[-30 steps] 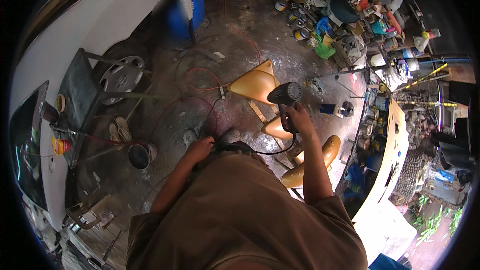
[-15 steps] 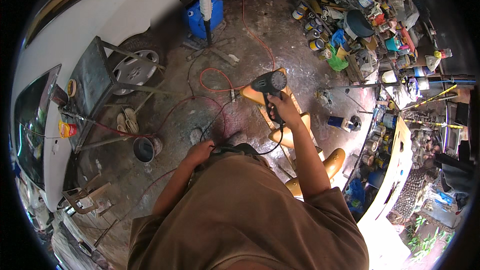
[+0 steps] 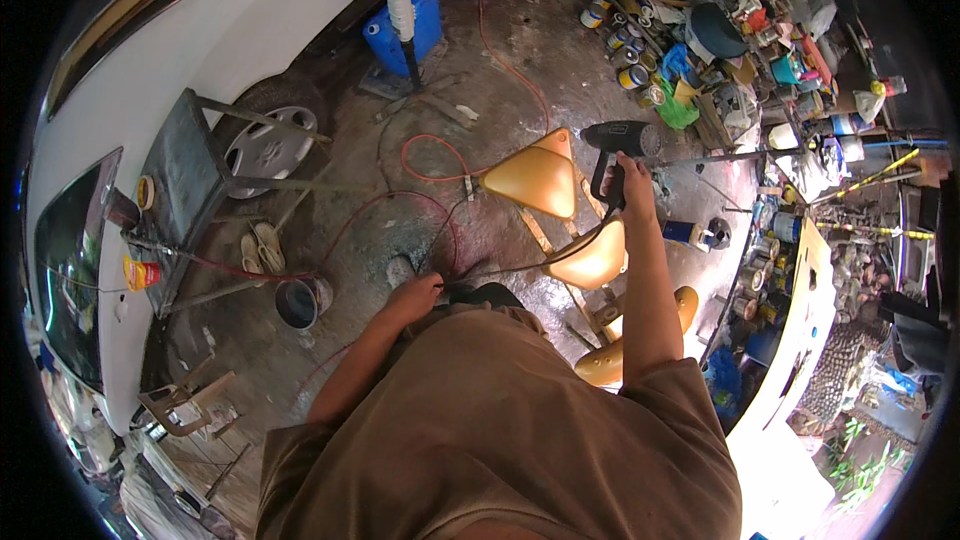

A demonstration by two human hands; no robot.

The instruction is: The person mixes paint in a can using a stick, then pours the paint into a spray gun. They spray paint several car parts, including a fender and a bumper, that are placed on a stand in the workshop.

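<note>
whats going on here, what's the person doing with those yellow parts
A person stands in a cluttered workshop beside a white car. Their right hand grips a black heat gun by its handle, held just right of the yellow-orange panel propped on a wooden rack. More yellow panels sit lower on the same rack. The left hand hangs low near the waist; whether it holds anything is hard to tell. Red hose loops across the concrete floor.

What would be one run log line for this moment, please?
right hand: holds black heat gun | aim: over orange panel | left hand: low by the knee, empty | floor: red hose
</note>
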